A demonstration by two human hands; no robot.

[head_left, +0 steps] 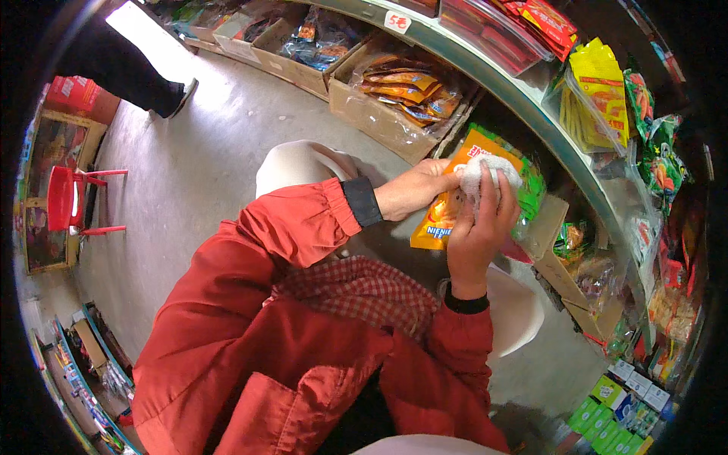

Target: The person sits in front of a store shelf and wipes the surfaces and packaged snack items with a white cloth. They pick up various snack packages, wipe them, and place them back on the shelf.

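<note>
In front of the low shelf, my left hand [415,189] grips the left edge of an orange snack packet [434,226], which is tilted and held in the air. Pressed against the packet's upper face is a bunched white cloth [493,171]. My right hand [483,233] has its fingers closed round that cloth and covers part of the packet. Green packets [534,186] show just behind the orange one. An open cardboard box [362,114] beyond my hands contains several similar orange packets [407,82].
A curved shelf edge [523,82] runs along the right above the boxes, with yellow packets [599,89] on it. Another cardboard box [544,236] stands right of my hands. A red stool [65,199] is at far left. Another person's dark-trousered leg [121,57] shows at upper left.
</note>
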